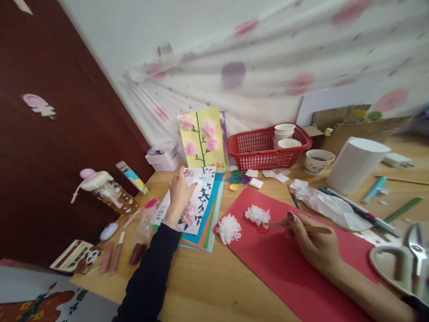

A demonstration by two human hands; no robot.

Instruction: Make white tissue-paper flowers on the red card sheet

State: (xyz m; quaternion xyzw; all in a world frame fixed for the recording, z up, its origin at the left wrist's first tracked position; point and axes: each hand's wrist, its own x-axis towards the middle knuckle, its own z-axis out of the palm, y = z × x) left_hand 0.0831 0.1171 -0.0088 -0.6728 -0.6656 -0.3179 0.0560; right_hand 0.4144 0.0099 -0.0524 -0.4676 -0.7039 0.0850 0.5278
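Gripping a thin wooden stick (pixel 317 229) in closed fingers, the right hand (pixel 315 243) works over a red sheet (pixel 284 268); the tip is at the lower right edge of a white paper flower (pixel 256 215), contact unclear. The left hand (pixel 181 192) is well apart from it, thumb and fingers spread over a white floral picture (pixel 199 217).

Writing: red characters at the foot of the yellow picture (pixel 208 138), partly covered; small dark characters on the white one; more on the panda card (pixel 76 257). None clear enough to read.

Counts: two white flowers on the red sheet, the second (pixel 229 229) at its left corner. Four pink blooms on the yellow picture. One red basket (pixel 264 154) with at least two paper cups; one more cup (pixel 318 162), dark liquid inside, standing right of it. One pair of scissors (pixel 410 259).

Edges: coloured papers (pixel 197 235) lie under the white picture, their right side near the red sheet's left corner. Wood tabletop (pixel 231 286) shows between and below them. Uncovered red stretches from the flowers down toward the right forearm.
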